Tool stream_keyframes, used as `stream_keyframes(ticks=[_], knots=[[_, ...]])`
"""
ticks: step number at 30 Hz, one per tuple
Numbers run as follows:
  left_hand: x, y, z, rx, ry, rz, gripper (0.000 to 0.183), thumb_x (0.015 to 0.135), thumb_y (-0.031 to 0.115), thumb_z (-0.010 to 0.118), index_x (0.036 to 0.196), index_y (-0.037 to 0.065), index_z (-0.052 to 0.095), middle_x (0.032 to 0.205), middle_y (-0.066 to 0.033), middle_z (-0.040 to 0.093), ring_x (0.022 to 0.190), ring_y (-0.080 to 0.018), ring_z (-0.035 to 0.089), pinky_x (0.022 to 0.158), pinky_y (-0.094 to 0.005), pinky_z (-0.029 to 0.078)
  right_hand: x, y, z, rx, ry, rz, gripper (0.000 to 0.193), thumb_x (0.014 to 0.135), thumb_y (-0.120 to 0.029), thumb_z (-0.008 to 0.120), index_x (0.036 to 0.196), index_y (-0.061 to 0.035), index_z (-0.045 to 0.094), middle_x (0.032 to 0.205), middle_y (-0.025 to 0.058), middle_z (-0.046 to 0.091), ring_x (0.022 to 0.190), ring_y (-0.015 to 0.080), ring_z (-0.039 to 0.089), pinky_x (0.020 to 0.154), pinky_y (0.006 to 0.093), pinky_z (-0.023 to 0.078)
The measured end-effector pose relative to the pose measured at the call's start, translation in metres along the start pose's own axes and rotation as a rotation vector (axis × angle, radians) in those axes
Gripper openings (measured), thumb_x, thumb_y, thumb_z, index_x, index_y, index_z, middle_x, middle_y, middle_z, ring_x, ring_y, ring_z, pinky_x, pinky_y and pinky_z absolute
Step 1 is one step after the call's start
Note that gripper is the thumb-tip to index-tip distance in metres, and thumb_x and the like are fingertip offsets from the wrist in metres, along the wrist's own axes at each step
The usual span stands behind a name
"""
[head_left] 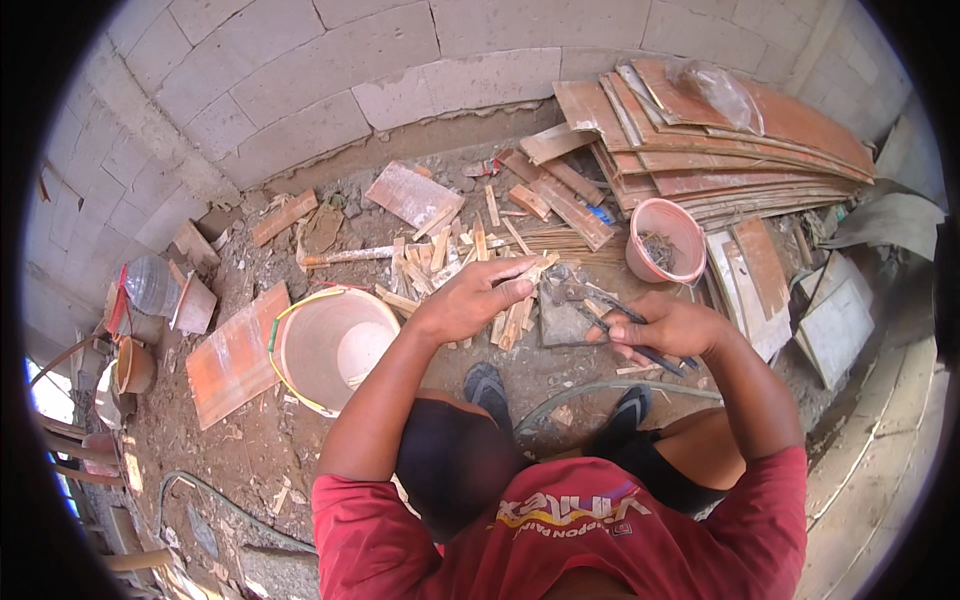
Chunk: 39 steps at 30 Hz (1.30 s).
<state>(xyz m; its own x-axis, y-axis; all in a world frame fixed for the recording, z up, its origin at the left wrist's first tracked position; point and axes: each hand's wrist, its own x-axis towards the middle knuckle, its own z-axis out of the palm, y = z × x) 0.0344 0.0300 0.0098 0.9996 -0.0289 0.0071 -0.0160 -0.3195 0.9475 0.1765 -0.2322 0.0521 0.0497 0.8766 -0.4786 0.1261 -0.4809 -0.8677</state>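
Observation:
My left hand (476, 300) is closed on a small strip of wood (546, 265), pinched between thumb and fingers. In my right hand (668, 328) are metal pincers (612, 303) with dark handles, fingers wrapped round the grips. The head of the pincers is close to the wood strip, and I cannot tell if the jaws touch it. Beneath the pincers' head is a grey block (566, 324) on the ground. A pile of short wood strips (438, 262) lies beyond and around my left hand.
A pale bucket (290, 355) stands left of my left forearm. A pink bucket (640, 258) with thin scraps inside is beyond my right hand. Stacked brown boards (760, 165) lean by the far block wall (500, 82). A hose (560, 397) curves past my feet.

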Motion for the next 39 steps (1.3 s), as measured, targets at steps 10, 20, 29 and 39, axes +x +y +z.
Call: stream_keyframes(ticks=[10, 20, 29, 39], knots=[[0.008, 0.005, 0.015, -0.354, 0.027, -0.043, 0.033, 0.103, 0.035, 0.043, 0.1, 0.004, 0.052, 0.079, -0.0037, 0.054, 0.067, -0.0101, 0.052, 0.058, -0.0246, 0.044, 0.022, 0.016, 0.039, 0.213, 0.157, -0.1, 0.042, 0.102, -0.029, 0.047, 0.131, 0.0002, 0.052, 0.085, 0.001, 0.06, 0.068, 0.0108, 0.057, 0.055, 0.0259, 0.045], [0.003, 0.009, 0.008, -0.254, 0.036, -0.11, 0.033, 0.102, 0.031, 0.046, 0.116, 0.001, 0.05, 0.079, -0.0036, 0.058, 0.06, -0.01, 0.052, 0.053, -0.0248, 0.044, 0.007, 0.011, 0.043, -0.379, 0.508, -0.028, 0.05, 0.1, -0.018, 0.049, 0.147, -0.0094, 0.035, 0.107, 0.0155, 0.057, 0.092, 0.0252, 0.06, 0.079, 0.0368, 0.049], [0.004, 0.011, 0.014, -0.21, 0.005, -0.101, 0.043, 0.101, 0.029, 0.049, 0.134, 0.002, 0.044, 0.079, -0.0025, 0.057, 0.06, -0.0086, 0.05, 0.054, -0.0238, 0.043, 0.02, 0.015, 0.049, -0.652, 0.799, -0.177, 0.056, 0.093, -0.009, 0.054, 0.146, -0.009, 0.036, 0.113, 0.0205, 0.051, 0.102, 0.0409, 0.054, 0.089, 0.0457, 0.044], [0.002, 0.011, 0.016, -0.182, 0.027, -0.158, 0.049, 0.101, 0.03, 0.05, 0.139, 0.001, 0.041, 0.078, -0.0021, 0.056, 0.062, -0.0085, 0.05, 0.058, -0.0235, 0.045, 0.027, 0.021, 0.051, -0.817, 0.885, -0.144, 0.055, 0.088, -0.005, 0.058, 0.141, -0.0066, 0.042, 0.105, 0.0183, 0.052, 0.095, 0.038, 0.055, 0.081, 0.0449, 0.046]])
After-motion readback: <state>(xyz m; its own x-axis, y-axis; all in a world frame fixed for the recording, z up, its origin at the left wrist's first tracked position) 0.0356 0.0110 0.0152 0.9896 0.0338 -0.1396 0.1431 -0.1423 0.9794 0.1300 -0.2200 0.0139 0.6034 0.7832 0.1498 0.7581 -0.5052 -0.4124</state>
